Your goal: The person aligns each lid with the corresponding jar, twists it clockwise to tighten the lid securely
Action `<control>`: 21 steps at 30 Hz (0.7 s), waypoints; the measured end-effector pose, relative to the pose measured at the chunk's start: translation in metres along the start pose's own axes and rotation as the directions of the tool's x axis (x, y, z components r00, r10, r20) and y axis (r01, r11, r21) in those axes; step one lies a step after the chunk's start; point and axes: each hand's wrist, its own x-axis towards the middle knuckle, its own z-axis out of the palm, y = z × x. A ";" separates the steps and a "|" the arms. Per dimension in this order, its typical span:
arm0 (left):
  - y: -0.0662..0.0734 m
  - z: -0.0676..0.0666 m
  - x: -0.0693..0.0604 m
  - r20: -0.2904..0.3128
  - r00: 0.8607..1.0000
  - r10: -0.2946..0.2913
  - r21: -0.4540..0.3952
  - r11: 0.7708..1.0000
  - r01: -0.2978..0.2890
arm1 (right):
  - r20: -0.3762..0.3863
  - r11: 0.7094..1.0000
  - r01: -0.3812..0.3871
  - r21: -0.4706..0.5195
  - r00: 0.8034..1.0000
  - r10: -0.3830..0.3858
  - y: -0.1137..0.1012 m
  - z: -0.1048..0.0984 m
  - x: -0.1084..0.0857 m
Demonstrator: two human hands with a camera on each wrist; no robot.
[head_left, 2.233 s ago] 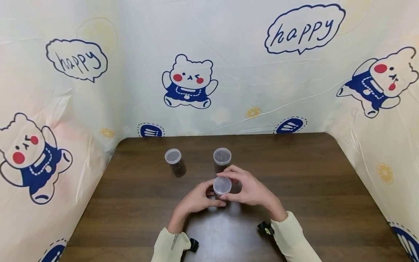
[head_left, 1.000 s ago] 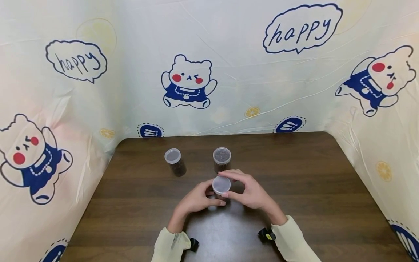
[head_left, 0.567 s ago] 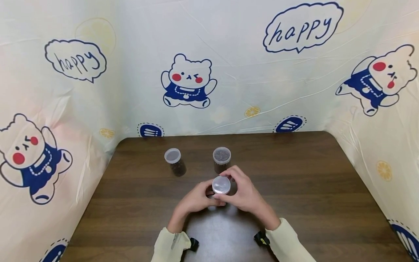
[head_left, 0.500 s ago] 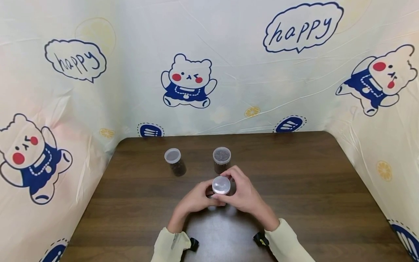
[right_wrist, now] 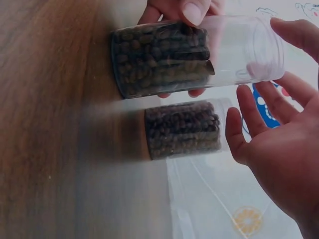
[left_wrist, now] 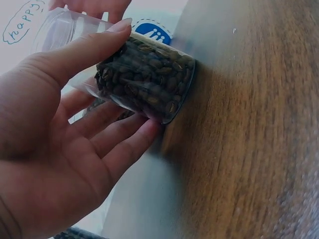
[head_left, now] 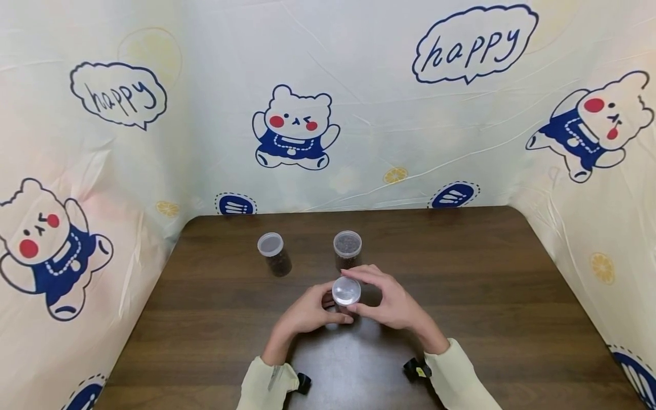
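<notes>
A clear jar (left_wrist: 149, 74), partly filled with dark coffee beans, stands upright on the table in front of me. My left hand (head_left: 307, 310) holds its body from the left, with the thumb on the near side and the fingers behind, as the left wrist view shows. At the top, my right hand (head_left: 389, 299) has its thumb and fingers around the edge of the translucent lid (head_left: 346, 290). In the right wrist view the right hand's thumb and fingertips meet the lid (right_wrist: 271, 50) from opposite sides.
Just behind the held jar stands a second jar (head_left: 348, 247) of beans. A third jar (head_left: 275, 254) stands farther left. The brown wooden table (head_left: 461, 267) is enclosed by a patterned cloth (head_left: 359, 68) at the back and sides.
The right hand turned around the lid and has swung back over the last half second, its wrist shifting right. The left hand and all the jars stay nearly in place.
</notes>
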 end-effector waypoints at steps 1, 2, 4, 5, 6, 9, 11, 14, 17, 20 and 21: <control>0.000 0.000 0.000 -0.001 1.000 -0.002 0.002 1.000 0.002 | -0.006 1.000 0.008 -0.005 1.000 -0.008 0.000 0.001 0.000; 0.000 0.000 0.000 0.000 1.000 -0.005 0.002 1.000 0.005 | -0.015 1.000 0.017 -0.009 1.000 -0.017 0.001 0.001 0.000; 0.000 0.000 0.000 -0.001 1.000 -0.012 0.002 1.000 0.012 | -0.043 0.999 0.045 -0.026 0.998 -0.046 0.001 0.005 0.002; 0.000 0.000 0.000 0.000 1.000 -0.014 0.001 1.000 0.014 | -0.059 0.998 0.050 -0.040 0.997 -0.052 0.001 0.007 0.002; 0.000 0.000 0.000 -0.002 1.000 -0.014 0.004 1.000 0.014 | -0.076 0.997 0.053 -0.058 0.995 -0.058 0.001 0.009 0.003; -0.001 -0.001 0.001 -0.007 1.000 -0.003 0.016 1.000 0.003 | -0.123 0.993 0.024 -0.115 0.992 -0.038 -0.002 0.016 0.004; -0.001 -0.001 0.001 -0.010 1.000 0.000 0.026 1.000 0.000 | -0.143 0.989 -0.020 -0.149 0.990 -0.001 -0.004 0.020 0.005; -0.002 -0.001 0.001 -0.016 1.000 0.002 0.039 0.999 -0.001 | -0.139 0.983 -0.063 -0.171 0.989 0.039 -0.007 0.020 0.004; -0.002 -0.001 0.000 -0.017 1.000 -0.013 0.032 0.999 0.014 | -0.107 0.988 -0.054 -0.141 0.993 0.039 -0.008 0.015 0.004; -0.002 0.000 0.000 -0.011 1.000 -0.024 0.002 1.000 0.024 | -0.066 0.996 -0.011 -0.087 0.998 0.005 -0.007 0.008 0.003; -0.001 0.000 0.000 -0.008 1.000 -0.025 -0.004 1.000 0.025 | -0.053 0.997 0.006 -0.072 0.999 -0.010 -0.006 0.006 0.002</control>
